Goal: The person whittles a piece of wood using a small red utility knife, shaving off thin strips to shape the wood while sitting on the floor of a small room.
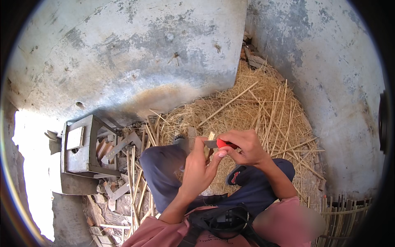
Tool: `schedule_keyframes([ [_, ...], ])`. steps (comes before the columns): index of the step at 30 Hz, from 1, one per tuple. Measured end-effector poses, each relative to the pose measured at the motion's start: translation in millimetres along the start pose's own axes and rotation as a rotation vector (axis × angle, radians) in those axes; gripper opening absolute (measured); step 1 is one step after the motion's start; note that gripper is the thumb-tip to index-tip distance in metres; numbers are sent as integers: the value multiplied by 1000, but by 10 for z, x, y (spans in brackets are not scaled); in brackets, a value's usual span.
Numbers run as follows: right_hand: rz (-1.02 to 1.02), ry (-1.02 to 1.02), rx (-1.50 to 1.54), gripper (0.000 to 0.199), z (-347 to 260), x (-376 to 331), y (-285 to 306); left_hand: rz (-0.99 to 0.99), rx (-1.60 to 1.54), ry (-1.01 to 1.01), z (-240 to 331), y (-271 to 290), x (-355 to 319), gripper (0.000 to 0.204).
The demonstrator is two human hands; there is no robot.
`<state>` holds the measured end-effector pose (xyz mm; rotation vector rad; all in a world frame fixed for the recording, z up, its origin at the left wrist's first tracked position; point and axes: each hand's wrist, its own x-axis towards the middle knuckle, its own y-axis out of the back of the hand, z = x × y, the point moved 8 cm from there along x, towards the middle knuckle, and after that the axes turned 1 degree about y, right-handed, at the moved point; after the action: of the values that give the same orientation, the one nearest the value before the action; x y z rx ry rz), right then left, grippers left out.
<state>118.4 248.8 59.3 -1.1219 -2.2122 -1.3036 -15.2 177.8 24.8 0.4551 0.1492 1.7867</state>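
Observation:
Over my lap, my right hand (247,146) is closed around the red handle of a knife (222,143). Its short grey blade points left and meets a pale strip of bamboo or wood (211,136). That strip stands between the fingers of my left hand (195,169), which is closed on it. My left index finger lies close to the blade, and the thumbs of both hands come near each other just below the knife. The strip's lower part is mostly hidden by my fingers.
Shavings and loose strips (230,105) cover the floor ahead and to the right. At left, a battered wooden box (84,144) stands beside bamboo sticks (133,181) and rubble. A woven bamboo basket or fence (343,218) is at lower right. Worn walls (135,53) close in the space.

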Motion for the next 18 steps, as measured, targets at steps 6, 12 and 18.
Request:
schedule_keyframes([
  [6,17,25,26,24,2,8,-34,-1,54,-16,77,3,-15,46],
  [12,-15,-26,-35,25,-38,36,-32,68,146,-58,59,5,-18,44],
  [18,25,-36,-69,27,-49,40,-62,90,215,-48,27,-1,-40,39],
])
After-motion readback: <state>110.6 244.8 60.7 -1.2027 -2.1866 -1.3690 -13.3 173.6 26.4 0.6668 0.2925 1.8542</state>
